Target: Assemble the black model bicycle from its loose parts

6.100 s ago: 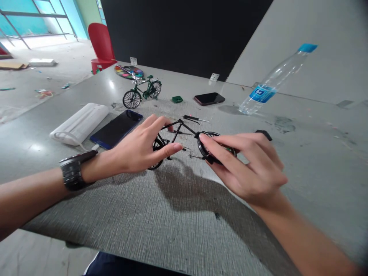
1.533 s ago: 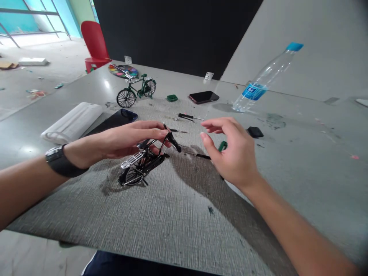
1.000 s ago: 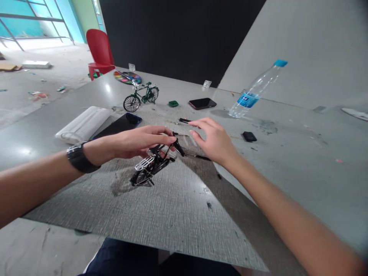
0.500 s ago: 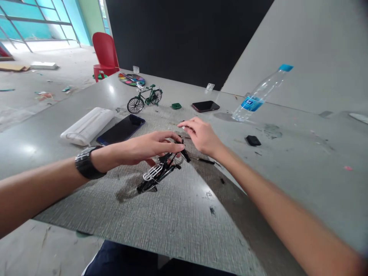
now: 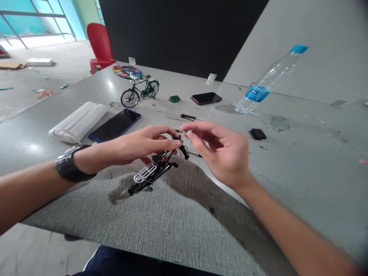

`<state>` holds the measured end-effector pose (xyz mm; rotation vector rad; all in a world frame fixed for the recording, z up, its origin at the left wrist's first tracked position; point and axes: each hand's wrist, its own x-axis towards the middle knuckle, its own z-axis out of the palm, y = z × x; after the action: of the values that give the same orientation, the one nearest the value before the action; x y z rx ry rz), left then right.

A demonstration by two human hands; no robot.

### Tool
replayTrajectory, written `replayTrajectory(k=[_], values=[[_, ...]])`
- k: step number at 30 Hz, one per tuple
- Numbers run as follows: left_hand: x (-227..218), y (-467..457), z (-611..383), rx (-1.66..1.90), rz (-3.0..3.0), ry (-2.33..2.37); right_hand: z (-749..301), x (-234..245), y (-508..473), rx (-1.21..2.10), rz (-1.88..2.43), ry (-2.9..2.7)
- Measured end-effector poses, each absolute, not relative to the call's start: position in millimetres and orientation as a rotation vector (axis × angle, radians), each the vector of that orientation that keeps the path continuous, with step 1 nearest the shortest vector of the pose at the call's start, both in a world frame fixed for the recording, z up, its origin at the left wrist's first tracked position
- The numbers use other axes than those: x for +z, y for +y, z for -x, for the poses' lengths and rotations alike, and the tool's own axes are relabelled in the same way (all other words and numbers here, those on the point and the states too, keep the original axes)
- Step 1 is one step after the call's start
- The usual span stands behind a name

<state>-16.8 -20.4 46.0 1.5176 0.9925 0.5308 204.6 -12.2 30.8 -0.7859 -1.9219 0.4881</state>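
A black miniature bicycle [image 5: 145, 173] with a silver rear rack stands on the table, its rear toward me. My left hand [image 5: 143, 145], with a black watch on the wrist, grips its front end between thumb and fingers. Close beside those fingertips, my right hand [image 5: 224, 151] pinches a small pale, shiny part [image 5: 188, 132] between thumb and forefinger. Its exact kind is too small to tell. The part is at the bicycle's front, but whether they touch is unclear. A thin tool shaft [image 5: 194, 154] is partly hidden by the right hand.
Beyond the hands lie a small screwdriver [image 5: 192, 117], a green piece [image 5: 174, 99] and a phone [image 5: 206, 98]. A green miniature bicycle [image 5: 140, 90] stands behind a blue-edged phone [image 5: 115, 125] and a white pouch [image 5: 79, 121]. Rightward are a black piece [image 5: 258, 133] and a bottle [image 5: 258, 93].
My right hand has come back from farther across the table to the bicycle's front, bringing the small pale part. My left hand keeps its grip. The view has shifted slightly.
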Motion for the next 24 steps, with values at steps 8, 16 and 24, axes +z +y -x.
replayTrajectory(k=[8, 16, 24], values=[[44, -19, 18, 0.540, -1.571, 0.959, -196, 32, -19, 0.809, 0.722, -1.818], [46, -19, 17, 0.498, -1.597, 0.966, -192, 33, -20, 1.020, 0.703, -1.835], [45, -19, 18, 0.491, -1.536, 0.982, -193, 36, -19, 0.876, 0.756, -1.797]])
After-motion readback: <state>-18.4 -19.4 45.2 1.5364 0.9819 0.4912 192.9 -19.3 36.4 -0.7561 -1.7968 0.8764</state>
